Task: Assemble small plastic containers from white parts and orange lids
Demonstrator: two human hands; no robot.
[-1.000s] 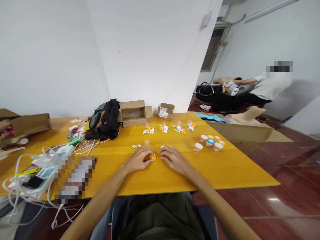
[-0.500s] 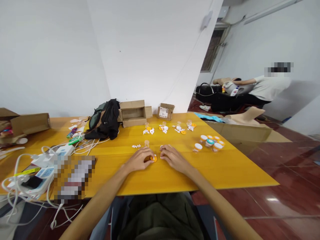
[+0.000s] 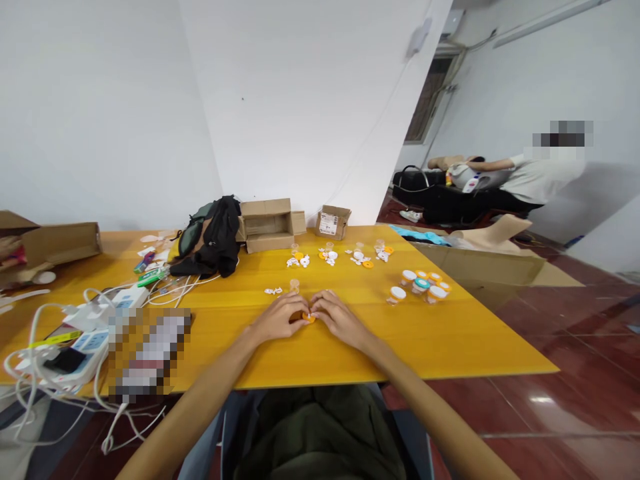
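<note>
My left hand [image 3: 281, 318] is closed, with thumb and fingers pinching a small round orange lid [image 3: 310, 319] just above the table. The fingertips of my right hand [image 3: 341, 321] meet it at the lid, pinched on a small white piece that they mostly hide. A clear plastic cup [image 3: 295, 286] stands just beyond my left hand. Left of the cup lie several small white cut-out pieces [image 3: 273, 291].
Groups of white pieces, orange rings and clear cups [image 3: 358, 257] lie farther back. Several lidded jars [image 3: 421, 285] stand right. Cardboard boxes [image 3: 270, 225], a black bag [image 3: 223, 233], power strips [image 3: 95, 340] and a phone [image 3: 153, 353] occupy the table. Another person [image 3: 545, 173] sits behind right.
My right hand has moved left with the small white piece, closing the gap to the orange lid. My left hand stays in place with the lid.
</note>
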